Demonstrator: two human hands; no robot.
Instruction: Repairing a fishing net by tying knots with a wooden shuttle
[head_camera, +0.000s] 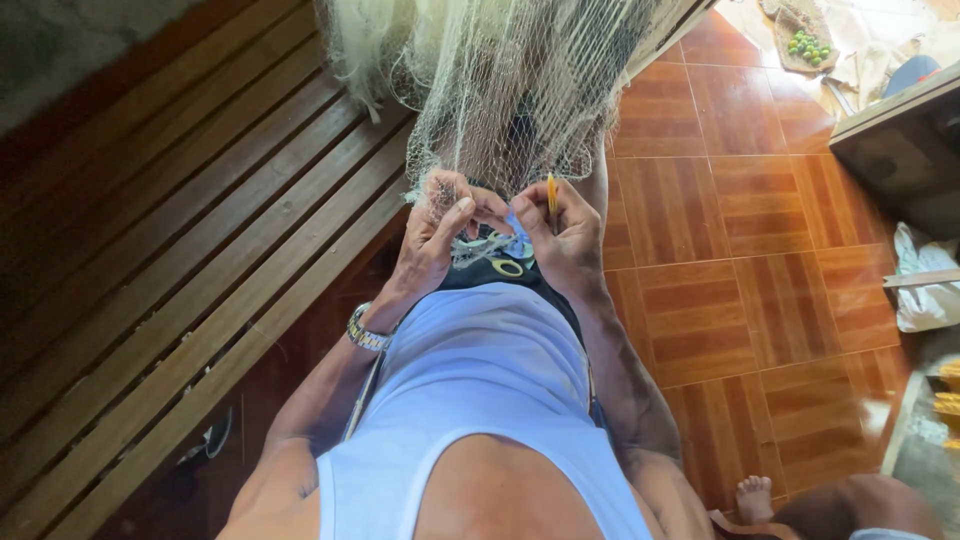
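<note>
A pale fishing net (500, 80) hangs down in front of me, its lower edge gathered at my hands. My left hand (440, 235) pinches the net's mesh between thumb and fingers. My right hand (565, 235) grips a slim yellow netting needle (551, 195) upright against the net edge, with a bit of blue line by the thumb. Yellow-handled scissors (505, 265) lie on my lap just below both hands. A metal watch (366, 335) is on my left wrist.
A slatted wooden bench (170, 250) runs along my left. Orange-brown floor tiles (760, 230) spread to the right. A basket of green fruit (805, 45) sits far right. A dark cabinet (900, 140) and white bag (925, 280) stand at right. Another person's foot (755, 497) shows below.
</note>
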